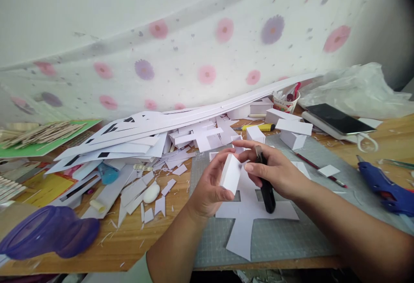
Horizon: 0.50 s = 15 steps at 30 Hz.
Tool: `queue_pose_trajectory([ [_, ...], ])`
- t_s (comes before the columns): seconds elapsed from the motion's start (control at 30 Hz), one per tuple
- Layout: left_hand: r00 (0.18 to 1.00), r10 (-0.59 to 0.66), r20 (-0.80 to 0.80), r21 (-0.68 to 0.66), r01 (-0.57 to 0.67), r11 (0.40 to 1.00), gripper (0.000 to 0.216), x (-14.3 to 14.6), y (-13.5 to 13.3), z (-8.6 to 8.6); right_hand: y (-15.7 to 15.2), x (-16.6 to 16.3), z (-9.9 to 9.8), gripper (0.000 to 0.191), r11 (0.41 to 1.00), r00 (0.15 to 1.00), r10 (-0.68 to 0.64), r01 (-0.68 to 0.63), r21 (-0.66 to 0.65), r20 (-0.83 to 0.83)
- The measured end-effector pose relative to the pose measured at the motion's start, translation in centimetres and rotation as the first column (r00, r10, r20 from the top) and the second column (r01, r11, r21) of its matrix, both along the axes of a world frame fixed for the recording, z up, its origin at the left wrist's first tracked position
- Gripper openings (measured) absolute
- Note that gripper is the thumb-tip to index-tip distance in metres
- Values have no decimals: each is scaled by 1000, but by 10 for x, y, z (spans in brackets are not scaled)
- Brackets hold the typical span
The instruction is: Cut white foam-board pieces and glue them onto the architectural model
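Note:
My left hand (208,188) grips a small white paper box (231,174) between thumb and fingers, above the cutting mat. Close against the box's right side, my right hand (270,166) has a black utility knife (267,190) tucked in it, its dark handle pointing down. The thumb and forefinger of that hand reach to the box; whether they press on it I cannot tell. Below both hands lies a flat white cross-shaped cutout (241,231) with small square openings, partly hidden by the fingers.
Paper scraps (139,192) and stacked white sheets (123,140) cover the left. Folded white boxes (293,132) and a yellow cutter (258,127) sit behind the grey cutting mat (207,240). A blue glue gun (384,188) and a phone (339,117) lie right; a purple container (48,231) lies left.

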<state>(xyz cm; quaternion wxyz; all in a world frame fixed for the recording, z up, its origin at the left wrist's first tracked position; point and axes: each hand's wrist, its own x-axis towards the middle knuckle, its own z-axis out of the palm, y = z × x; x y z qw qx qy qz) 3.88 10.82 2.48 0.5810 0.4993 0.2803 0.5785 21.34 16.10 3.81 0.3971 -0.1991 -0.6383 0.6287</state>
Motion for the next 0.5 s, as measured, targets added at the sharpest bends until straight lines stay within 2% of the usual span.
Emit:
queue_pose_trajectory([
  [0.13, 998, -38, -40, -3, 37, 999, 72, 4, -2, 0, -5, -7, -2, 52, 980, 988, 76, -98, -170, -134],
  [0.27, 991, -133, -22, 20, 134, 991, 74, 7, 0, -2, -8, -12, -4, 53, 958, 972, 51, -113, -264, -231],
  [0.33, 990, -132, -42, 29, 134, 991, 75, 7, 1, -4, -8, -14, -4, 54, 950, 971, 44, -113, -290, -234],
  [0.43, 986, -13, -169, 105, 31, 994, 74, 2, 2, -5, -7, -14, -3, 52, 948, 984, 33, -87, -308, -175],
  [0.5, 935, 168, -312, 234, -96, 968, 71, -2, 1, -4, -5, -12, -2, 45, 964, 993, -35, 4, -267, -110],
])
